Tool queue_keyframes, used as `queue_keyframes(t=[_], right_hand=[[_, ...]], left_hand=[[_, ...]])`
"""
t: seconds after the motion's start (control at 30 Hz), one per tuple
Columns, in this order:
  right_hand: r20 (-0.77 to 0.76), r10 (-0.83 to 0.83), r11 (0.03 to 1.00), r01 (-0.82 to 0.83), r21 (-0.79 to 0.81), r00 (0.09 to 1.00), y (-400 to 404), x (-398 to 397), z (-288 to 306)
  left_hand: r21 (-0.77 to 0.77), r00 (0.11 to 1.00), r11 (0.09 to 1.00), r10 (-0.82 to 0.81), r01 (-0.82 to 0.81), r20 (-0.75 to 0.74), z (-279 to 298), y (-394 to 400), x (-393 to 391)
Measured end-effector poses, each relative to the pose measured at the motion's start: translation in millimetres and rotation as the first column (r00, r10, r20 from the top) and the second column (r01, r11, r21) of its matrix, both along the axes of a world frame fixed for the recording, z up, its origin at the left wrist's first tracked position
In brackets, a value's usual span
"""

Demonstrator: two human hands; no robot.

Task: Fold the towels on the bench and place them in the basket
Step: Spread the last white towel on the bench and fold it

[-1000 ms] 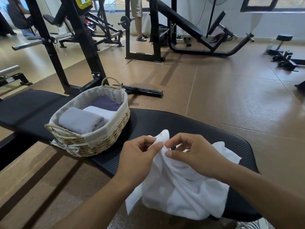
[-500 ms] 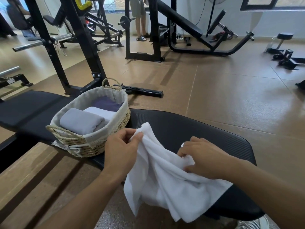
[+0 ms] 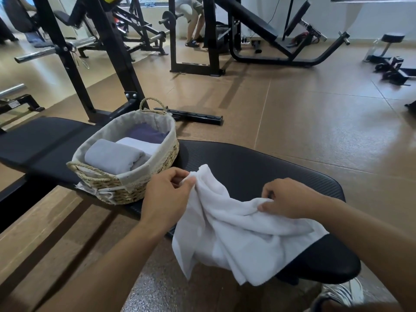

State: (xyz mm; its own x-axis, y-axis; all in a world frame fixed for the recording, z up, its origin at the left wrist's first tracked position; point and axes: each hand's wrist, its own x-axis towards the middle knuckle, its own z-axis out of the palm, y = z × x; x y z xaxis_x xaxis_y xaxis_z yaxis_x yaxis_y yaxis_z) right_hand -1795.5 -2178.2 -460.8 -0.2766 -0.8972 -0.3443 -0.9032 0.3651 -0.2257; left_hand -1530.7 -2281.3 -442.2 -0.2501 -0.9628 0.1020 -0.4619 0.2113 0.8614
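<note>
Closest in, at the bottom right, a striped shoe (image 3: 342,291) shows on the speckled floor under the rounded end of the black bench (image 3: 258,163). A white towel (image 3: 238,230) lies crumpled over the bench's near edge, with a good part of it hanging down off the pad toward the floor. The left hand (image 3: 167,194) pinches one corner of the towel between thumb and fingertips and lifts it just above the pad. The right hand (image 3: 290,198) clutches a bunched fold of the same towel further along, fingers curled into the cloth, and rests on the pad.

Just beside the left hand, on the bench, stands a woven basket (image 3: 139,188) with a pale cloth lining and a loop handle at each end. It holds a folded grey towel (image 3: 112,157) at the near side, a folded white one (image 3: 141,145) next to it, and a purple towel (image 3: 146,132) at the far end. The basket's wall is nearly touching the left hand's knuckles.

Behind the basket a black rack (image 3: 108,64) rises from the brown floor, with a steel bar (image 3: 54,49) lying across it. Further back stand an incline bench (image 3: 254,23) and more machines, and the bare legs of another person (image 3: 193,25) in sandals show between the uprights.
</note>
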Motion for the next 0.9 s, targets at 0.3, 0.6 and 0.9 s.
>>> queue_keyframes(t=[0.3,0.6,0.9], right_hand=[[0.821,-0.330,0.251,0.882,-0.399,0.466,3.0,-36.0,37.7],[0.494,-0.394,0.812,0.546,-0.209,0.775,31.4,-37.3,37.2],[0.522,-0.179,0.824,0.417,-0.384,0.834,41.2,50.8,59.1]], left_hand=[[0.037,0.997,0.997,0.075,-0.074,-0.032,7.7,-4.1,0.6],[0.061,0.999,0.997,0.047,-0.045,-0.025,8.3,-5.0,1.5],[0.147,0.988,0.983,-0.097,0.114,-0.116,15.7,34.9,-17.0]])
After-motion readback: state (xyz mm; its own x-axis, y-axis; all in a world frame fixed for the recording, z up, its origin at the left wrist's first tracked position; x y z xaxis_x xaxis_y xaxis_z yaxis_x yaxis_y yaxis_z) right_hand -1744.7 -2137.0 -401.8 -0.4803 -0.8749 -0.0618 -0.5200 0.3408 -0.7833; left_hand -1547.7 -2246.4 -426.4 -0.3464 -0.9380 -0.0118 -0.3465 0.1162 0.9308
